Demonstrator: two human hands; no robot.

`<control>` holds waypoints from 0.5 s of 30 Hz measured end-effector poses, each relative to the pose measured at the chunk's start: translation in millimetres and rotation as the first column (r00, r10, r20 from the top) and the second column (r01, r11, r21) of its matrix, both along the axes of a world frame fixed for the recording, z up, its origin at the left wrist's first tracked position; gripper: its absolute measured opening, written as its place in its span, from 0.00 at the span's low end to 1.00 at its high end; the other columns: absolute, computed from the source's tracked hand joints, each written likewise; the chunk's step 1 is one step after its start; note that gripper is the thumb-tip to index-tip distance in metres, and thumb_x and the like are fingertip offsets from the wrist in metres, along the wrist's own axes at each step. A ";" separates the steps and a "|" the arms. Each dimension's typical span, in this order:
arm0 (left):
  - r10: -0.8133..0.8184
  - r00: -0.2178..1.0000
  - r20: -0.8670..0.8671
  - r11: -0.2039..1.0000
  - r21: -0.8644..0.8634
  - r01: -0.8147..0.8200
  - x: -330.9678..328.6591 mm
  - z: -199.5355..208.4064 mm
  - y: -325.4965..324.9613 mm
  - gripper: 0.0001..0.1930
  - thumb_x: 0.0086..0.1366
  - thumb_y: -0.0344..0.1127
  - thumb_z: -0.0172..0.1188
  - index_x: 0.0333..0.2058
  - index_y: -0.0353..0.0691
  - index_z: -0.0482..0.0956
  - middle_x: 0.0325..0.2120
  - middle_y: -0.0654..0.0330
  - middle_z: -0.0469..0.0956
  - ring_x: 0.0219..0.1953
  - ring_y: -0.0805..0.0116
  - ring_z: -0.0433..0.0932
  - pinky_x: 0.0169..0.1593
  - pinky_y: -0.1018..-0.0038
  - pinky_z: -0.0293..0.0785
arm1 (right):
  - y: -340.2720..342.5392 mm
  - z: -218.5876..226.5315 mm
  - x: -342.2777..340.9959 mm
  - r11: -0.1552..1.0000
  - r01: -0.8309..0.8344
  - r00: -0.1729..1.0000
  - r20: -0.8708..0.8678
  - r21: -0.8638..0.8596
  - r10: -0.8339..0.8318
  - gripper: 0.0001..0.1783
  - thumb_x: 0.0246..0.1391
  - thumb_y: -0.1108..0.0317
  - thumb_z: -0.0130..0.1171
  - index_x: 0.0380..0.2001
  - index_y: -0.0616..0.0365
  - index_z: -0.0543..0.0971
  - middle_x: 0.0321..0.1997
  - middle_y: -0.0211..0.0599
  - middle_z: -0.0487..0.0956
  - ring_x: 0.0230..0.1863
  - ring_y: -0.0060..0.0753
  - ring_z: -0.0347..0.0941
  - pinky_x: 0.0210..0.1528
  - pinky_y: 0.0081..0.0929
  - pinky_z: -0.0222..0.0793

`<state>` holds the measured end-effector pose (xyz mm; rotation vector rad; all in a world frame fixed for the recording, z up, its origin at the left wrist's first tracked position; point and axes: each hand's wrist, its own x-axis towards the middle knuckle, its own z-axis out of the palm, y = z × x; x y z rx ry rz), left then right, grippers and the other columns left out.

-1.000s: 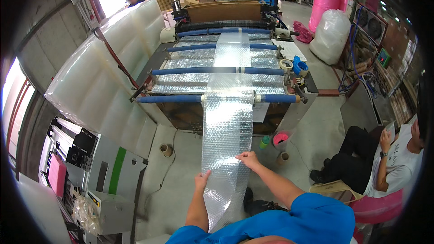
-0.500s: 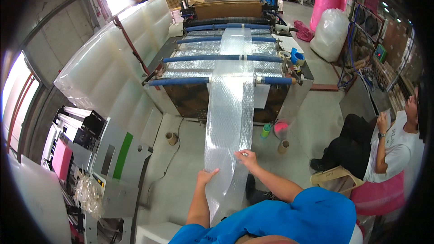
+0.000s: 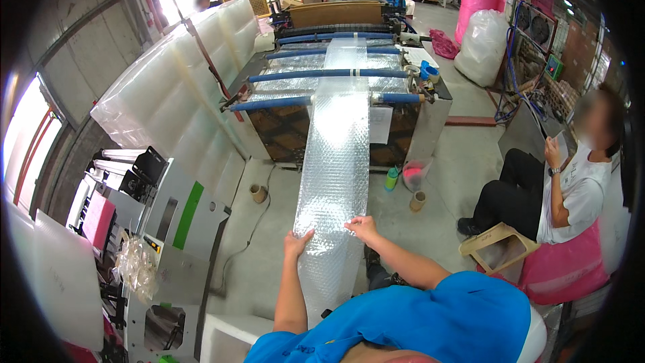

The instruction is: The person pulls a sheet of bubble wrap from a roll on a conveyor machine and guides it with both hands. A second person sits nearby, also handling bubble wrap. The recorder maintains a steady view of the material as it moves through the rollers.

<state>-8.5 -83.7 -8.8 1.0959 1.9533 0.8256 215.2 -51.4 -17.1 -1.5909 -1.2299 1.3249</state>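
Observation:
A long strip of clear bubble wrap comes over the blue rollers of a machine and hangs down toward me. My left hand pinches its left edge, the thumb lying on top of the film. On the opposite edge, my right hand has its thumb and fingers closed on the film. Between both hands the strip lies nearly flat and shines. Its lower end passes down in front of my blue shirt, where my body hides it.
A seated person holds a paper at the right, beside a tan stool. On the floor stand a green bottle and cardboard cores. Large wrapped stacks and a grey machine line the left.
My hands have shifted up the picture, the left one more. The strip's right side, folded and creased before, now lies flatter. My view has also shifted slightly.

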 end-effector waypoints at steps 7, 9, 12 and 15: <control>0.135 0.990 -0.043 0.989 0.068 -0.132 15.4 -12.4 -30.4 0.31 0.44 0.54 0.59 0.35 0.28 0.69 0.31 0.47 0.73 0.36 0.59 0.72 0.40 0.69 0.66 | -19.4 -12.0 2.0 0.993 0.070 0.965 -0.247 -0.090 -0.091 0.16 0.35 0.62 0.64 0.27 0.60 0.75 0.22 0.28 0.73 0.22 0.19 0.66 0.24 0.18 0.63; 0.091 0.987 0.134 0.990 0.098 -0.104 -7.2 -42.0 -44.0 0.31 0.45 0.54 0.58 0.35 0.28 0.69 0.32 0.46 0.73 0.36 0.58 0.72 0.40 0.69 0.66 | -21.4 -3.1 0.8 0.988 -0.040 0.953 -0.303 -0.150 -0.007 0.16 0.34 0.62 0.64 0.28 0.59 0.75 0.23 0.28 0.73 0.22 0.19 0.66 0.25 0.19 0.64; 0.034 0.982 0.186 0.998 0.040 -0.042 -1.2 -16.3 -52.4 0.32 0.44 0.55 0.58 0.35 0.28 0.70 0.32 0.46 0.73 0.37 0.57 0.72 0.40 0.68 0.66 | -21.7 -7.7 13.6 0.963 -0.130 0.962 -0.264 -0.235 0.066 0.17 0.34 0.62 0.64 0.28 0.59 0.75 0.24 0.29 0.73 0.23 0.21 0.67 0.25 0.21 0.65; 0.049 0.999 0.010 0.999 -0.014 -0.049 -0.9 -34.4 -64.6 0.33 0.42 0.56 0.59 0.35 0.27 0.70 0.32 0.45 0.73 0.37 0.56 0.72 0.40 0.68 0.66 | -15.2 -24.1 13.8 0.962 -0.126 0.977 -0.196 -0.244 0.078 0.16 0.34 0.63 0.65 0.27 0.59 0.75 0.24 0.30 0.73 0.24 0.22 0.67 0.25 0.22 0.66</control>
